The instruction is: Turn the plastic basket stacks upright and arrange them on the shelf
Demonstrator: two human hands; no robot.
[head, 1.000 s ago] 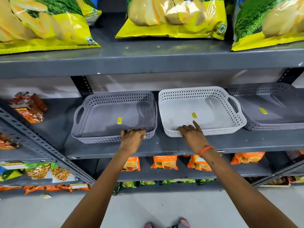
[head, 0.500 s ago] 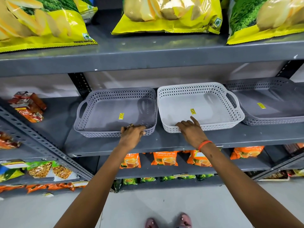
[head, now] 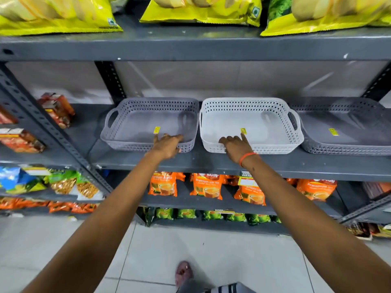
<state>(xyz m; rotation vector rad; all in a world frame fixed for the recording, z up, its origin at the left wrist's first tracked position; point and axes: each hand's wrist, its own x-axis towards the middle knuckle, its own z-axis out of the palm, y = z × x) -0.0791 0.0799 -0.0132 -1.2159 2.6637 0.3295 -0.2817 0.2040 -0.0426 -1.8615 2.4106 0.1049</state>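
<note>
Three shallow perforated plastic basket stacks stand upright side by side on the grey middle shelf [head: 211,163]. The left one is a lilac-grey basket [head: 135,123], the middle one a white basket [head: 266,121], the right one a dark grey basket [head: 349,127]. Each has a small yellow sticker inside. My left hand [head: 168,144] rests on the front rim of the lilac-grey basket, fingers curled over the edge. My right hand [head: 236,145], with an orange wristband, lies on the front rim of the white basket, fingers reaching inside.
Yellow chip bags [head: 201,9] fill the shelf above. Red packets [head: 56,109] lie at the left of the basket shelf. Orange tea packs [head: 206,186] and green packs [head: 186,213] sit on lower shelves. A slotted upright post [head: 53,132] runs diagonally at left. Tiled floor below.
Both baskets have slid back deeper onto the shelf with my hands on their front rims. My arms are stretched further and the view has tilted downward.
</note>
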